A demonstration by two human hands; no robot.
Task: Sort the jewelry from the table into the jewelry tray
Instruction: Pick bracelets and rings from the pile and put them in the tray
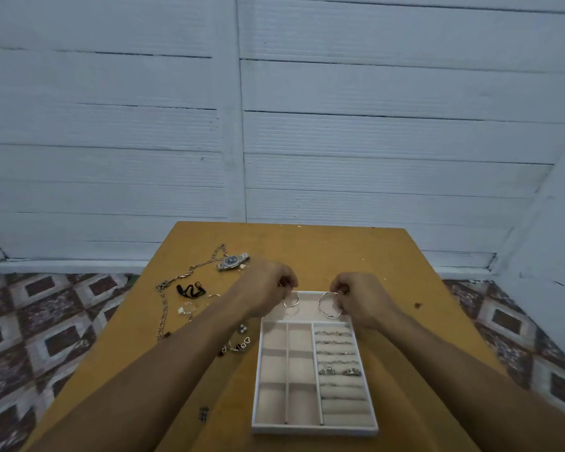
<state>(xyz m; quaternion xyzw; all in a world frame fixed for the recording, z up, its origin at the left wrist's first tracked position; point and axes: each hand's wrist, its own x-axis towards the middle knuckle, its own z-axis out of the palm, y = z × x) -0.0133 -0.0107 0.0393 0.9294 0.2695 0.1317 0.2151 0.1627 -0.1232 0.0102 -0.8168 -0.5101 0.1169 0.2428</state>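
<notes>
Over the far end of the jewelry tray on the bench, your left grip pinches a small silver bangle and your right grip pinches a larger silver hoop. Both pieces hang at the tray's wide far compartment, whose long axis runs left to right. The landing spot lies straight below each grip, and the two should fit side by side. Whether either piece touches the lining cannot be told. Rings sit in the roll slots on the tray's right side. The watch and chain lie on the bench left of the tray, nearer your left grip.
</notes>
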